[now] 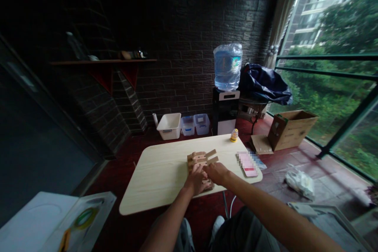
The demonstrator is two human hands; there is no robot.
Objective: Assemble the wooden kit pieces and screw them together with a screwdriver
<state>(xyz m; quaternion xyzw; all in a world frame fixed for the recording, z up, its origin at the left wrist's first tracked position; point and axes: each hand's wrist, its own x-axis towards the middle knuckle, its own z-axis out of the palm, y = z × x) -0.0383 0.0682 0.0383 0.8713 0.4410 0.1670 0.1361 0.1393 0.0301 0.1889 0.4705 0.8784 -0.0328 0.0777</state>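
Note:
On the pale wooden table (159,165) lies a small brown cardboard box (189,162) with pinkish parts and dark dots along its top. Two flat cardboard strips (211,153) jut from its upper right side. My left hand (196,180) rests over the near part of the box, fingers bent against it. Close beside it, my right hand (216,173) is curled at the box's right side, fingers pressed together. Whatever is between the right fingertips is too small to make out. Both hands cover much of the box's near half.
A small yellow-capped bottle (234,135) stands at the table's far right corner. Nearer, a pink packet (248,165) lies by the right edge. Beyond the table are plastic bins (169,126), a water dispenser (226,108) and an open carton (291,132). A white open case (56,220) sits at lower left.

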